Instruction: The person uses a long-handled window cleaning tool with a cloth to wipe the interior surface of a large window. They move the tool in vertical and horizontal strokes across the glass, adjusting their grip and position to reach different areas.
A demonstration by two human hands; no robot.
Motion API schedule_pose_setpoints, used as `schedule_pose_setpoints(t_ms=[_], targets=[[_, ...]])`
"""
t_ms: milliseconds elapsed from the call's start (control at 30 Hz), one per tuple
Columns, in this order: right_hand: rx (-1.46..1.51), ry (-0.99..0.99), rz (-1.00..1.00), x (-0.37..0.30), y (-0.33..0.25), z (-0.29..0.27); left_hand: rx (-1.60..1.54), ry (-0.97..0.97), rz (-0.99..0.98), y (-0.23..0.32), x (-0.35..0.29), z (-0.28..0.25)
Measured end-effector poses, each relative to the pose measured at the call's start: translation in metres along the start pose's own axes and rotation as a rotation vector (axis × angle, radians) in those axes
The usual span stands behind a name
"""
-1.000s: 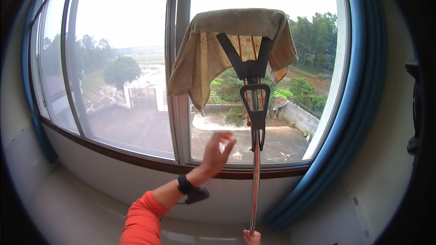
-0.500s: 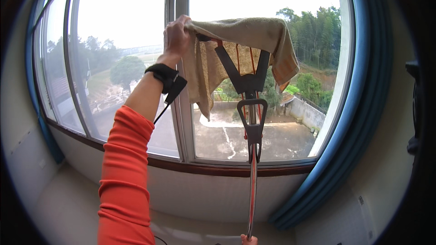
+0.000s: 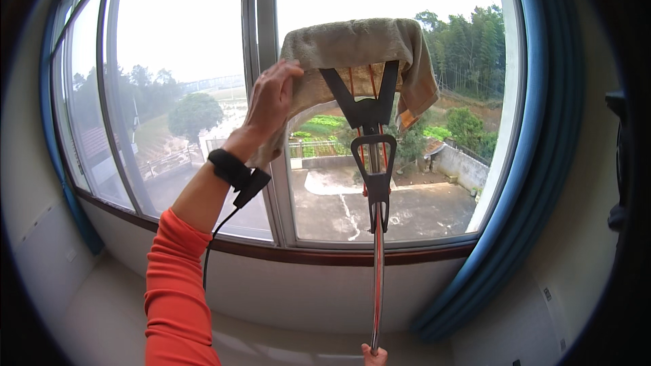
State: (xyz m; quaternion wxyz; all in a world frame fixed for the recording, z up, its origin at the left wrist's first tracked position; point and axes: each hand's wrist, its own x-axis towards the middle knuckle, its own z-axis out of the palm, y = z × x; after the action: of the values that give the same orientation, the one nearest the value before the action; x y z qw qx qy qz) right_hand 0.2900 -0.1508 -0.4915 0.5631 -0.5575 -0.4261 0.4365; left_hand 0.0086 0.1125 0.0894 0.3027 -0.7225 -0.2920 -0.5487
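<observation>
A beige towel (image 3: 359,35) is draped over the head of a squeeze mop (image 3: 369,115), held upright in front of the window. The mop has a black forked frame, red rods, a black lever and a shiny pole. My left hand (image 3: 273,91) lies against the towel's left side, fingers stretched along the cloth and thumb hidden. Part of the towel hangs behind this hand down toward the wrist; its right end, with an orange patch, hangs free. At the lower edge my right hand (image 3: 373,355), only partly in view, is closed around the pole.
A large sliding window (image 3: 261,95) with a grey frame fills the space ahead, above a brown sill (image 3: 339,255). Blue curtains (image 3: 536,129) hang at both sides. A black band (image 3: 229,168) with a cable is on my left wrist. Outside are a paved yard and trees.
My left hand has moved down from the towel's upper left corner, and its fingers have straightened. The towel now covers the mop head's top left more fully. The right hand stays on the pole.
</observation>
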Motion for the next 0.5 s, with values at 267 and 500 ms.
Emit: schedule_pose_setpoints(t_ms=[267, 500], targets=[[-0.038, -0.179, -0.021, 0.067, -0.142, 0.034, -0.661, -0.394, -0.545, 0.107, -0.094, 0.051], [0.093, -0.424, -0.312, 0.127, -0.272, 0.077, -0.555, 0.017, -0.538, 0.126, 0.011, 0.102]])
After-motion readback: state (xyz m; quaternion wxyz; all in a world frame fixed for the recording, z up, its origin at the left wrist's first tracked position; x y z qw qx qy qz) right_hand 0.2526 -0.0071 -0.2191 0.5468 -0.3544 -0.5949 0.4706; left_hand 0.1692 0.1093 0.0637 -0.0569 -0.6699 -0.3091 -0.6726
